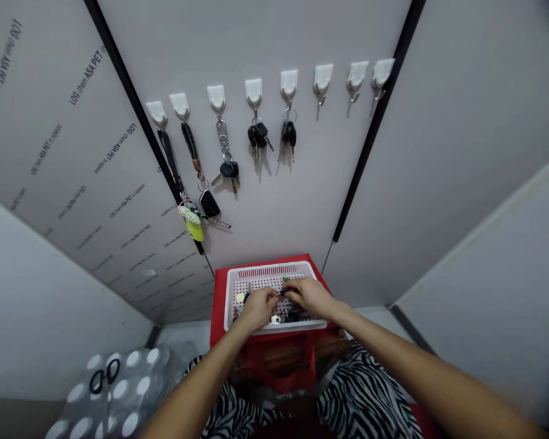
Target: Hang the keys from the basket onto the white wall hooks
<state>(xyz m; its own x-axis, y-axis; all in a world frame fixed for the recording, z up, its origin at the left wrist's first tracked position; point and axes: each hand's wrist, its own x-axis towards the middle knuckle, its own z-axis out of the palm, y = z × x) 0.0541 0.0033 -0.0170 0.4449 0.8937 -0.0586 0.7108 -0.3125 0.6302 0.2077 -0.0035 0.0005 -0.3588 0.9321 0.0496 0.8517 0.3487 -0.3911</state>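
Observation:
Both my hands meet above a white perforated plastic basket (pixel 229 286). My left hand (pixel 258 308) pinches the thin metal end of what looks like a key (pixel 282 292) with a dark head. The fingers of my right hand (pixel 308 294) are closed on its dark part. Under my hands, loose keys (pixel 293 315) and small metal pieces lie in the basket. A round silvery piece (pixel 275 319) lies near the front rim, and a pale yellow square tag (pixel 240 297) is left of my left hand.
The basket rests on a red-covered stand (pixel 219 305). On the wall ahead, several white hooks (pixel 253 91) form a row; bunches of keys (pixel 258 135) hang from those on the left. Shrink-wrapped bottles (pixel 119 390) with black scissors (pixel 104 376) on top stand lower left.

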